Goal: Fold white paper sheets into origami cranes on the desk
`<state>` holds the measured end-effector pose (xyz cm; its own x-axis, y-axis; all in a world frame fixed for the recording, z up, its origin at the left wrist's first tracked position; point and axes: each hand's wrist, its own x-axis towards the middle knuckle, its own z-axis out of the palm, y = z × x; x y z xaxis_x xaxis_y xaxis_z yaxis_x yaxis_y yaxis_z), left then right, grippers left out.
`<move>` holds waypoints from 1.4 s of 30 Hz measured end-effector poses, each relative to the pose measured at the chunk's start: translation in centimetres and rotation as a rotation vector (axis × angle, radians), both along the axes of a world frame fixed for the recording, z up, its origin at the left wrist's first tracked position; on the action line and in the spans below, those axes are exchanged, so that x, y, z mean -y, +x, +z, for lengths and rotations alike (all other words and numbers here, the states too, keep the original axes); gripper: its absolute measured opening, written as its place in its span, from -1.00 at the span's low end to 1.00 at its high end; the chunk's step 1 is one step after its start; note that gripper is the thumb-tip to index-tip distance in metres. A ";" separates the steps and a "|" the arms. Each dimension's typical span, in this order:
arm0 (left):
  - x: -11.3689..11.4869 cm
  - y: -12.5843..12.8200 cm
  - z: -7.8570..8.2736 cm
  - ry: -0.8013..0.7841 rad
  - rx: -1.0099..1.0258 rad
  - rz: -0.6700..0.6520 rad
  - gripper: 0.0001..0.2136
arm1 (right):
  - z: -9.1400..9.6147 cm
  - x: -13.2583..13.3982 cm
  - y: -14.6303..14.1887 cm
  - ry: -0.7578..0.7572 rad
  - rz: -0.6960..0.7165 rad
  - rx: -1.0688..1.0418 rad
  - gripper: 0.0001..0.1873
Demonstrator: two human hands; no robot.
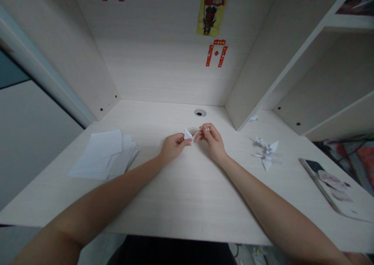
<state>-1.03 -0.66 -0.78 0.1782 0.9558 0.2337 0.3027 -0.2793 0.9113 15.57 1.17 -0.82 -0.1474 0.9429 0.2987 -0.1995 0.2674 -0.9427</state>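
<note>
Over the middle of the desk, both hands are at a small white origami crane (187, 134). My left hand (174, 145) pinches its body between thumb and fingers. With thumb and forefinger together, my right hand (212, 138) grips a thin pointed part on the crane's right side. The fingers cover much of the paper. To the right of my right hand lie several finished-looking paper cranes (266, 150), close together. A loose stack of white paper sheets (101, 156) rests left of my left hand.
At the right edge lies a phone (333, 191) in a decorated case. A cable hole (200, 112) sits near the back panel. An upright divider (248, 82) rises behind the cranes, with another small white paper piece (253, 118) beside its foot. Red stickers (216, 53) mark the back panel.
</note>
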 end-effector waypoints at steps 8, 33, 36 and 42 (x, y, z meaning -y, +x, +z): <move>0.8 -0.1 0.6 0.162 -0.245 0.141 -0.76 | -0.8 -0.3 0.0 0.027 -0.090 0.159 -0.82; 0.6 0.0 0.7 0.117 -0.191 0.127 -0.76 | -0.7 -0.5 0.4 0.112 -0.207 0.231 -0.77; 0.6 0.1 0.7 0.093 -0.150 0.142 -0.74 | -0.2 -0.4 0.8 0.210 -0.253 0.276 -0.68; 0.3 -0.1 0.2 0.072 -0.106 0.103 -0.74 | 0.4 0.3 1.0 0.416 -0.251 0.456 -0.79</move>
